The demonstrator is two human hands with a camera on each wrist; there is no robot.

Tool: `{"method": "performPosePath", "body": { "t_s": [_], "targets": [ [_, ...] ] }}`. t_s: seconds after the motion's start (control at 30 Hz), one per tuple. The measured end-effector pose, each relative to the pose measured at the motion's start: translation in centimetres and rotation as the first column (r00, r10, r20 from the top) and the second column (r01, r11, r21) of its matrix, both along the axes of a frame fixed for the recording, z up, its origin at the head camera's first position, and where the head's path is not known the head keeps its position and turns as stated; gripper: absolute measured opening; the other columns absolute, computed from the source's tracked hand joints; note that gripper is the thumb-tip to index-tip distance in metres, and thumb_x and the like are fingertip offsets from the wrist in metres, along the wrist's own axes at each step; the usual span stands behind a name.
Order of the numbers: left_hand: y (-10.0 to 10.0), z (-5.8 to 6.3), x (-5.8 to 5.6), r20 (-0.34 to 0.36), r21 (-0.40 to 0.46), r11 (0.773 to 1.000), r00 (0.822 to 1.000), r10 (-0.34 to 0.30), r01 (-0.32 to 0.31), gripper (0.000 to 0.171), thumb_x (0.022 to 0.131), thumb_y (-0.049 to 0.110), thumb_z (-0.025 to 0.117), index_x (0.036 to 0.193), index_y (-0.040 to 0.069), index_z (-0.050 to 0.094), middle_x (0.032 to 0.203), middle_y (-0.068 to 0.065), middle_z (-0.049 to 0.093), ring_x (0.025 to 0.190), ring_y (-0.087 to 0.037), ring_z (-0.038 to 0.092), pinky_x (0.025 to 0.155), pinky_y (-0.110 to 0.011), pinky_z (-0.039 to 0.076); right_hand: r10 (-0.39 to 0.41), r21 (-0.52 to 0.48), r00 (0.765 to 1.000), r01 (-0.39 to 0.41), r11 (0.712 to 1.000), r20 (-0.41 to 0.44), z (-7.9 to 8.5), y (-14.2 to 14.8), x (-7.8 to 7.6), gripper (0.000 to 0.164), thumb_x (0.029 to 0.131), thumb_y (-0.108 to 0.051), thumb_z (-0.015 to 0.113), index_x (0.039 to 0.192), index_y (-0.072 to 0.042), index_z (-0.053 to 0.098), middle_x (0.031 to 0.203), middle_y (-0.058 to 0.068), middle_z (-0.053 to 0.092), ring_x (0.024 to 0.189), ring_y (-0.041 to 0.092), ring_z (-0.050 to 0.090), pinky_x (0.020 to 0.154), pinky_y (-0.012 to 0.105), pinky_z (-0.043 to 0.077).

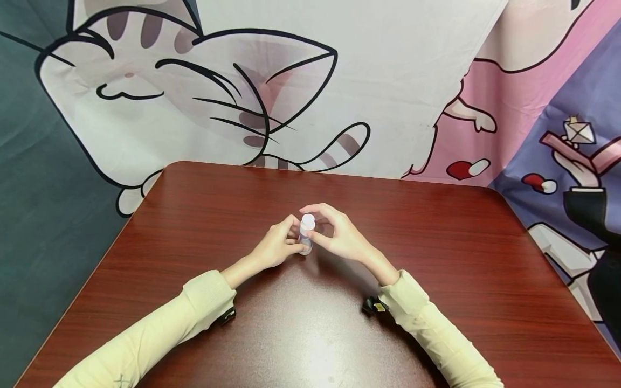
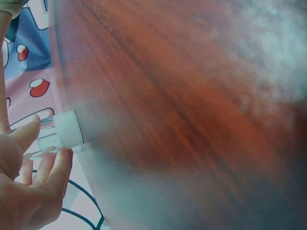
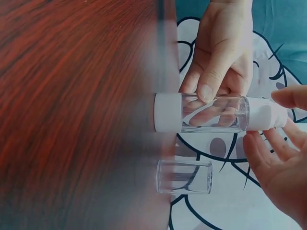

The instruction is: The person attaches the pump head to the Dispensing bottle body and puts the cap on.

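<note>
A small clear bottle with a white base and a white top [image 3: 215, 115] stands upright on the table between the two hands. My left hand [image 1: 277, 242] grips its clear body, thumb on one side and fingers on the other, as the right wrist view shows. The right hand [image 1: 339, 234] holds the white top with thumb and fingers curved around it. Beside the bottle stands a clear, hollow cylinder like a cap [image 3: 184, 177]; in the head view I cannot make it out near the right hand. The left wrist view shows the bottle's white base [image 2: 69, 129] beyond the left fingers.
The glossy reddish-brown table [image 1: 233, 205] reaches back to a cloth backdrop [image 1: 388, 97] with cartoon cat drawings. Dark wrist devices [image 1: 374, 306] sit under both rolled pale sleeves [image 1: 204, 302]. Light glares on the table's near middle.
</note>
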State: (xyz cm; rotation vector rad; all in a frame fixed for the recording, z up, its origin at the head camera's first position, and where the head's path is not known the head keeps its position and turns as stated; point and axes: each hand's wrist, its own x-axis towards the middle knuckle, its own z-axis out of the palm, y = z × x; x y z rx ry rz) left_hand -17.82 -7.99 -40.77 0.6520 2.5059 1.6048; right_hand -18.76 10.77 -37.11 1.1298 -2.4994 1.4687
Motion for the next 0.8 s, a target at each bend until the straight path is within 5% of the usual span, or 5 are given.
{"method": "performPosePath", "body": {
  "t_s": [0.17, 0.4, 0.8],
  "targets": [
    [0.0, -0.1, -0.1, 0.010, -0.009, 1.000, 1.000, 0.001, -0.001, 0.037, 0.081, 0.001, 0.074, 0.107, -0.003, 0.049, 0.108, -0.021, 0.064, 0.099, -0.031, 0.067, 0.088, -0.033, 0.059, 0.033, 0.013, 0.999, -0.033, 0.999, 0.007, -0.6, 0.1, -0.2, 0.041, 0.086, 0.009, 0.062, 0.126, 0.004, 0.054, 0.123, 0.018, 0.060, 0.105, 0.026, 0.063, 0.092, 0.036, 0.057],
    [0.1, -0.2, -0.1, 0.008, -0.019, 1.000, 1.000, 0.004, -0.004, 0.037, 0.080, 0.001, 0.075, 0.107, -0.002, 0.049, 0.109, -0.020, 0.064, 0.098, -0.030, 0.067, 0.088, -0.032, 0.060, 0.050, -0.003, 0.999, -0.050, 0.999, -0.010, 2.0, -0.3, 1.3, 0.037, 0.084, 0.013, 0.059, 0.120, 0.012, 0.055, 0.119, 0.026, 0.061, 0.103, 0.034, 0.063, 0.091, 0.037, 0.058],
    [0.1, -0.1, -0.1, 0.015, -0.015, 1.000, 1.000, 0.007, -0.007, 0.035, 0.080, -0.001, 0.074, 0.106, -0.002, 0.050, 0.107, -0.020, 0.065, 0.099, -0.029, 0.067, 0.088, -0.031, 0.059, -0.042, 0.000, 0.999, 0.042, 0.999, -0.008, 2.2, -0.2, 1.3, 0.036, 0.082, 0.009, 0.066, 0.117, 0.006, 0.059, 0.112, 0.019, 0.064, 0.094, 0.031, 0.063, 0.086, 0.047, 0.058]
  ]
}}
